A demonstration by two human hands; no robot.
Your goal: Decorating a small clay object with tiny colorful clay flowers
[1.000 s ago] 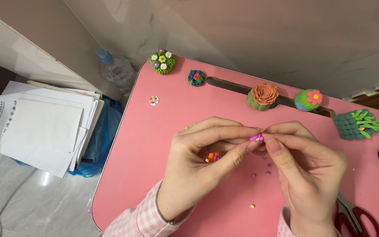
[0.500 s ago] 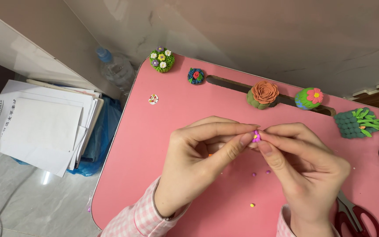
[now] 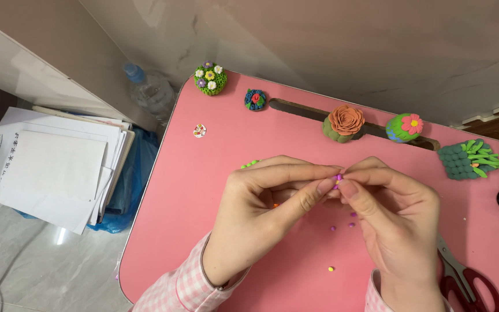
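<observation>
Over the pink table (image 3: 203,190), my left hand (image 3: 267,214) and my right hand (image 3: 394,225) meet fingertip to fingertip. Between them they pinch a tiny purple and yellow clay piece (image 3: 338,179). An orange bit (image 3: 275,205) shows under my left palm, and a green clay edge (image 3: 250,164) peeks out above that hand. A few small purple clay balls (image 3: 350,224) and one yellow ball (image 3: 331,268) lie on the table below my fingers.
Along the far edge sit clay models: a green flower mound (image 3: 210,78), a blue flower (image 3: 255,99), an orange rose (image 3: 343,122), a green ball with pink flower (image 3: 405,127), a teal cactus (image 3: 468,160). Red scissors (image 3: 469,283) lie at right, papers (image 3: 53,167) and a bottle (image 3: 148,89) at left.
Both hands have shifted slightly up the table while still pinching the small purple piece; the orange clay under my left hand is now mostly hidden.
</observation>
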